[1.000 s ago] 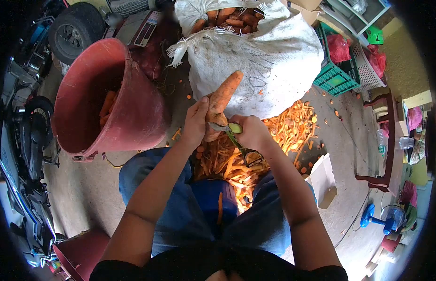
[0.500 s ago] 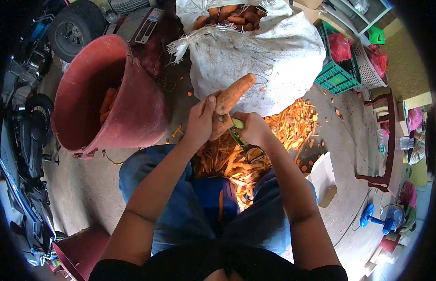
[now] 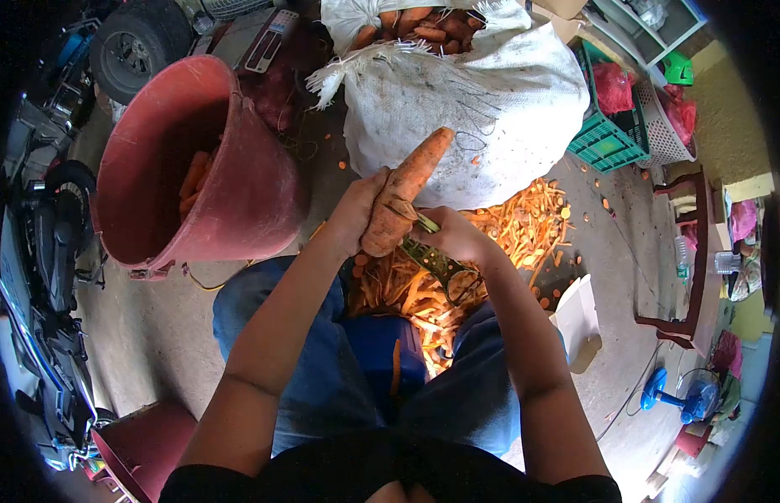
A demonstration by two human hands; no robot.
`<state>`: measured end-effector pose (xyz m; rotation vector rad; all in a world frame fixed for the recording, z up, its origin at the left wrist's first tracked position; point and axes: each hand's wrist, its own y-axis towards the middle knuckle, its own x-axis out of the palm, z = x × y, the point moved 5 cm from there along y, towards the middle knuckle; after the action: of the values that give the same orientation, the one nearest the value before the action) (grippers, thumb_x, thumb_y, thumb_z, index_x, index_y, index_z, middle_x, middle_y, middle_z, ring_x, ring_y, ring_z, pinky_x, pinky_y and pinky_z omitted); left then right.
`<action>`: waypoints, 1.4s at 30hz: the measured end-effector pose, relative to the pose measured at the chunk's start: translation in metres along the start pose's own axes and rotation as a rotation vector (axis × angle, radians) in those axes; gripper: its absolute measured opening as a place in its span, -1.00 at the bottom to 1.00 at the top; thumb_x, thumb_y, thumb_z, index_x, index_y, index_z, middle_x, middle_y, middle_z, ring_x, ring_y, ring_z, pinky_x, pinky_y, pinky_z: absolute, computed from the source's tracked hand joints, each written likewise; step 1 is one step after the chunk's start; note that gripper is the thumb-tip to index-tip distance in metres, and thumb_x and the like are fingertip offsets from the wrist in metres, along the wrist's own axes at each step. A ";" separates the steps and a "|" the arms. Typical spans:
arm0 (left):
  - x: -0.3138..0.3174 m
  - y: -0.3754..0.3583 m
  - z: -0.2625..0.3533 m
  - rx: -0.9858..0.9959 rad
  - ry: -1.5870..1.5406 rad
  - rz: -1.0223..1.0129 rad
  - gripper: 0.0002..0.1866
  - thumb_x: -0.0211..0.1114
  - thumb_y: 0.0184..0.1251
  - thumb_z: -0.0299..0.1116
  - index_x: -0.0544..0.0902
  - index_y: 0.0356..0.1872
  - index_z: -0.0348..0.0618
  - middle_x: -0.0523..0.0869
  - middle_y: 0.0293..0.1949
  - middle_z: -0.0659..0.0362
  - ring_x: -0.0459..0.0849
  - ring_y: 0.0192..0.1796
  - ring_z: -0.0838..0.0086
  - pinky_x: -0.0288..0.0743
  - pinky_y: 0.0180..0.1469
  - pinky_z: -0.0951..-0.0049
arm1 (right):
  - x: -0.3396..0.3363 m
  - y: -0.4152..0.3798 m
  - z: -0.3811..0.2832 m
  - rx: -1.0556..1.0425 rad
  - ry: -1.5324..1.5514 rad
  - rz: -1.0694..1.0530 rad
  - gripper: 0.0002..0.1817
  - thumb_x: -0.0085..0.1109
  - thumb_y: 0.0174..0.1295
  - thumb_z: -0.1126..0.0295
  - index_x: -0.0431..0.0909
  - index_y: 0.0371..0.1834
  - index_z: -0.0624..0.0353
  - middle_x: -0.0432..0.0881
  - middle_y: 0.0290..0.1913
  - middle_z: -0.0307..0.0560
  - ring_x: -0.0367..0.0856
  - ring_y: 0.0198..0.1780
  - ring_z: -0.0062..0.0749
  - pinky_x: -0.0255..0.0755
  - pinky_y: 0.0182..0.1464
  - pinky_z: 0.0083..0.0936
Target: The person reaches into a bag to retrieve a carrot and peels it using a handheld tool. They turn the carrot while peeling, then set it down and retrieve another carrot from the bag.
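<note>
My left hand (image 3: 356,207) is wrapped round a large carrot (image 3: 413,186), its narrow end pointing up and away from me. Dirty skin covers the carrot, and a fold or groove marks it near the middle. In my right hand (image 3: 457,237), fingers closed, is a peeler (image 3: 440,265) with a dark green, patterned handle ending in a loop. The peeler's upper end lies close against the carrot's right side; my fingers partly hide it. Below both hands lies a heap of orange carrot peelings (image 3: 415,289).
A red tub (image 3: 264,184) with carrots inside stands at the left. Ahead is a white woven sack (image 3: 457,109) holding carrots. A blue container (image 3: 377,344) sits between my knees. At the right are a green crate (image 3: 608,142), an open carton (image 3: 578,318) and a blue fan (image 3: 696,407).
My left hand has shifted slightly down and left and turned the carrot, exposing more of its thick end. The right hand and peeler have moved slightly downward.
</note>
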<state>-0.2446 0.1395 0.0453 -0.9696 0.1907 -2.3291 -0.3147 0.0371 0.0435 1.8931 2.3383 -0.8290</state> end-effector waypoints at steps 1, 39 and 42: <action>0.003 -0.001 0.001 -0.002 0.000 0.000 -0.61 -0.18 0.27 -0.08 0.42 -0.26 -0.23 0.55 -0.44 0.17 0.55 -0.45 0.54 0.47 -0.41 0.55 | 0.002 0.001 0.003 -0.001 -0.004 -0.048 -0.72 0.04 0.02 0.33 0.46 -0.23 0.26 0.55 -0.42 -0.09 0.45 -0.32 -0.49 0.27 -0.20 -0.54; -0.003 0.001 0.013 0.089 -0.019 0.131 -0.58 -0.19 0.25 -0.04 0.39 -0.29 -0.24 0.53 -0.54 0.09 0.56 -0.56 0.41 0.49 -0.57 0.48 | 0.007 0.007 0.021 -0.090 0.241 0.013 -0.77 0.03 0.06 0.33 0.46 -0.31 0.27 0.52 -0.37 -0.17 0.47 -0.33 -0.47 0.31 -0.22 -0.59; -0.009 0.000 0.012 0.083 0.020 0.115 -0.64 -0.20 0.28 -0.11 0.42 -0.31 -0.20 0.54 -0.47 0.16 0.54 -0.47 0.50 0.46 -0.40 0.53 | -0.003 0.001 0.007 -0.126 0.519 -0.050 -0.77 0.05 0.04 0.35 0.45 -0.29 0.27 0.51 -0.36 -0.19 0.45 -0.33 -0.49 0.30 -0.22 -0.59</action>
<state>-0.2317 0.1454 0.0486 -0.8717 0.1522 -2.2242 -0.3154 0.0318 0.0376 2.2092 2.6362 -0.1885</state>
